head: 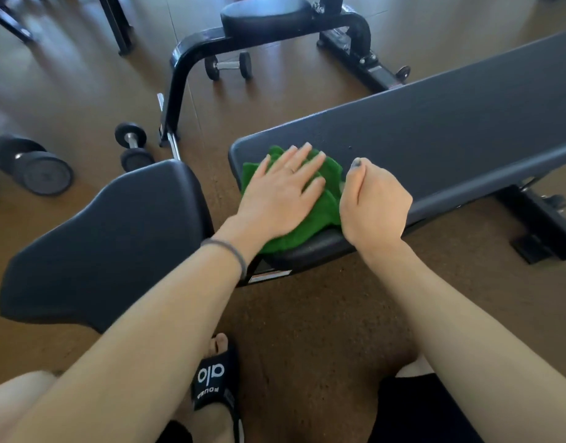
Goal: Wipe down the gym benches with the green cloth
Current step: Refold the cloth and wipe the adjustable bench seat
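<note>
A green cloth [327, 204] lies crumpled on the near end of a long black flat bench [435, 135]. My left hand [281, 190] presses flat on the cloth with straight fingers spread. My right hand [372, 206] sits just right of the cloth on the bench's front edge, fingers curled into a fist, thumb up. Whether it pinches the cloth's edge is hidden. A second padded bench [109, 238] stands to the left, close beside the flat one.
Dumbbells lie on the brown floor: a small pair [133, 147], a larger one [35, 169] at far left and another [229, 65] under a black machine frame [192, 59]. My sandaled foot [213, 383] stands below the benches.
</note>
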Available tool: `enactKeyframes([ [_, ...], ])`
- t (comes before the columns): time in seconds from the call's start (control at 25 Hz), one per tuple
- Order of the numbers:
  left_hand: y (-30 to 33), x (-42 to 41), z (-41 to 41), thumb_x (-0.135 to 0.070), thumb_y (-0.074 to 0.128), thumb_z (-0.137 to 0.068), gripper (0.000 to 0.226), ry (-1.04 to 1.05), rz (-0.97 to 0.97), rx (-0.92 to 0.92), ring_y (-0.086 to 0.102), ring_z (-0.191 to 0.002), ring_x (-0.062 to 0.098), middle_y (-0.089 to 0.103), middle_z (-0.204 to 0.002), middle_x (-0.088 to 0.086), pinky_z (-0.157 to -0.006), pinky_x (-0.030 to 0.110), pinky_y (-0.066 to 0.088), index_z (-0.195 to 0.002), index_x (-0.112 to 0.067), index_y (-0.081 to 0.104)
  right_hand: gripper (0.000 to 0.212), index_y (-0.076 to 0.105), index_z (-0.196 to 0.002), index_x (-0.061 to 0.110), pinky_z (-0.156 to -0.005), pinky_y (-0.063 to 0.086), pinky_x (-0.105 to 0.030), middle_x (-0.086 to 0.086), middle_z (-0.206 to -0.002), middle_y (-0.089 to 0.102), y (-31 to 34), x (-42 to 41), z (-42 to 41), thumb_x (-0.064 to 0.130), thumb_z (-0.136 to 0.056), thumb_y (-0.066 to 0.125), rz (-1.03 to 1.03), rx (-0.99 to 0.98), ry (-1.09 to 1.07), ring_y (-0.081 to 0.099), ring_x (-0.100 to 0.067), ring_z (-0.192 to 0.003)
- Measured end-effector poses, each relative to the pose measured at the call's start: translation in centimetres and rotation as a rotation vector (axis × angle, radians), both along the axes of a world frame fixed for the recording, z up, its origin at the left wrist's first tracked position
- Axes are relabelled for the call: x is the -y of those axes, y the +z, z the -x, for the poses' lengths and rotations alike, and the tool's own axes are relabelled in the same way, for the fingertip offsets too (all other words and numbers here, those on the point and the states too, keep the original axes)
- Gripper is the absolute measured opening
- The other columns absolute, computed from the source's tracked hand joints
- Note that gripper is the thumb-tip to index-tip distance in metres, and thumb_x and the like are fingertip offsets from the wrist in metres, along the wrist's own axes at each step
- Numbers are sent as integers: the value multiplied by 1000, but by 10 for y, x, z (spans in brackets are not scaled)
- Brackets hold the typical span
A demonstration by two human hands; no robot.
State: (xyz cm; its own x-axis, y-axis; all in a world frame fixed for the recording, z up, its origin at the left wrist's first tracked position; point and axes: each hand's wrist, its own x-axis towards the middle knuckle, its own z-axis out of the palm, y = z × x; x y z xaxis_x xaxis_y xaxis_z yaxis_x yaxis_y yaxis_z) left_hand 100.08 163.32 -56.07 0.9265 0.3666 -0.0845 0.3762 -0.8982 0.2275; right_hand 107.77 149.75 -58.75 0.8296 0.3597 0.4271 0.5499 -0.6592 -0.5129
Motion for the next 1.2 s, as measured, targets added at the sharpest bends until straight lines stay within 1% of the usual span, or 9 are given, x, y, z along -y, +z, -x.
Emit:
enactKeyframes([
  [0.16, 4, -11, -20, -52, 18, -110, 59, 100, -40, -55, -3, -160, 14, 0, -175, -6, -129, 47, -5, -165, -33, 12, 40, 42, -73, 20, -56, 28, -32, 4, -64, 48, 2, 0, 1, 30, -106, 21, 3, 30, 16, 47, -22, -60],
  [0.28, 0, 29, 34, -56, 13, -106, 63, -62, -44, 0, -6, -160, 11, -1, -173, -12, -129, 46, -7, -165, -36, 11, 40, 42, -72, 19, -53, 28, -33, 2, -63, 48, -1, -3, 3, 29, -105, 22, -30, 59, -4, 46, -23, -59],
  [0.36, -4, 19, 32, -58, 16, -106, 61, -134, -54, 9, -2, -160, 10, 2, -172, -14, -129, 44, -6, -164, -39, 13, 40, 45, -73, 18, -52, 31, -34, -2, -63, 52, -4, -3, 4, 28, -105, 22, -40, 63, -10, 49, -25, -60],
  [0.52, 5, -40, -42, -54, 22, -109, 58, 84, 7, -46, 1, -160, 13, 4, -174, -9, -128, 45, -3, -165, -38, 15, 40, 40, -70, 19, -51, 23, -32, 2, -61, 48, -3, 0, 1, 28, -105, 22, -33, 58, -4, 46, -22, -57],
  [0.6, 3, -32, -40, -56, 21, -108, 61, 131, -18, -73, -3, -161, 14, 0, -175, -6, -129, 48, -5, -165, -35, 12, 40, 39, -70, 20, -51, 20, -32, 4, -61, 46, -1, -1, 1, 29, -105, 21, -32, 54, -13, 44, -21, -56],
  [0.72, -5, 16, 12, -60, 18, -106, 65, -2, -75, -33, -5, -160, 13, -1, -174, -9, -129, 51, -4, -165, -36, 11, 38, 39, -72, 21, -54, 21, -32, 6, -63, 45, -2, 0, 0, 29, -104, 22, -33, 47, -18, 41, -21, -59],
  [0.84, -5, -3, 4, -60, 24, -107, 61, -74, -61, 21, 1, -160, 10, 6, -173, -14, -130, 46, -2, -164, -41, 15, 38, 41, -73, 21, -55, 21, -32, 6, -63, 44, -3, 1, -1, 29, -104, 21, -32, 51, -4, 41, -20, -60],
  [1.08, -6, -64, -55, -61, 28, -106, 62, 190, 14, 12, 7, -160, 12, 13, -173, -11, -129, 47, 3, -163, -40, 22, 38, 39, -71, 21, -52, 25, -31, 7, -61, 41, -5, 2, -3, 27, -105, 23, -30, 64, -9, 44, -22, -56],
  [1.2, -5, -70, -46, -62, 35, -104, 67, 448, 123, 108, 6, -160, 16, 15, -173, -8, -127, 50, 11, -164, -35, 24, 39, 40, -70, 20, -49, 32, -33, 6, -60, 42, -5, 0, -3, 27, -105, 23, -39, 66, -13, 47, -22, -55],
])
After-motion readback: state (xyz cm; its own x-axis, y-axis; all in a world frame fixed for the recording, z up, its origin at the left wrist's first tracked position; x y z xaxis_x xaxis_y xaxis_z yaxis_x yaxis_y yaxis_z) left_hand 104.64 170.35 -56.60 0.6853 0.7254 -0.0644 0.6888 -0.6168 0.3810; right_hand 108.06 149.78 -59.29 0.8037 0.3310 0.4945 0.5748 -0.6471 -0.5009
